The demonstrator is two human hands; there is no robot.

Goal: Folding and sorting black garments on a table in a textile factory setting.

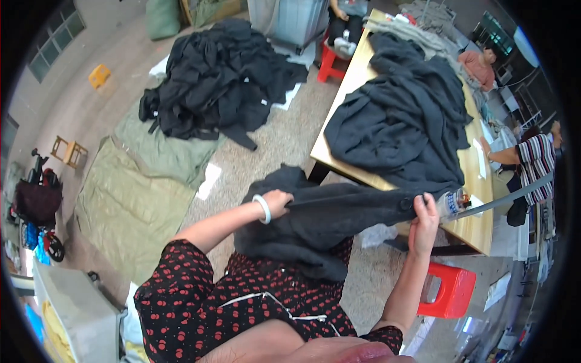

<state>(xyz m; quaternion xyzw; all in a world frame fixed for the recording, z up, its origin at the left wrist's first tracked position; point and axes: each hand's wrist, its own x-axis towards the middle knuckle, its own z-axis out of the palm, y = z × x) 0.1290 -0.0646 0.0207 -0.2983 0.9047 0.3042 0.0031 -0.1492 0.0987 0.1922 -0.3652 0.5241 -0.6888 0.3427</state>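
Note:
A dark grey buttoned garment (339, 212) is stretched sideways in front of my body, its bulk hanging over my lap. My left hand (278, 204), with a white bangle at the wrist, is closed on its cloth at the left. At the right end my right hand (425, 212) pinches the garment's edge, close to a dark round button (406, 204). Just beyond my right fingers a clear plastic jar (449, 204) stands on the wooden table (330, 142). More dark cloth (399, 121) lies heaped on that table, close to the stretched garment.
A big pile of dark garments (218, 78) lies on the floor at the far left, beside a green ground sheet (130, 206). A red stool (457, 290) stands at my right, a grey bin (75, 308) at lower left. Other people, one in a striped shirt (535, 163), are beyond the table.

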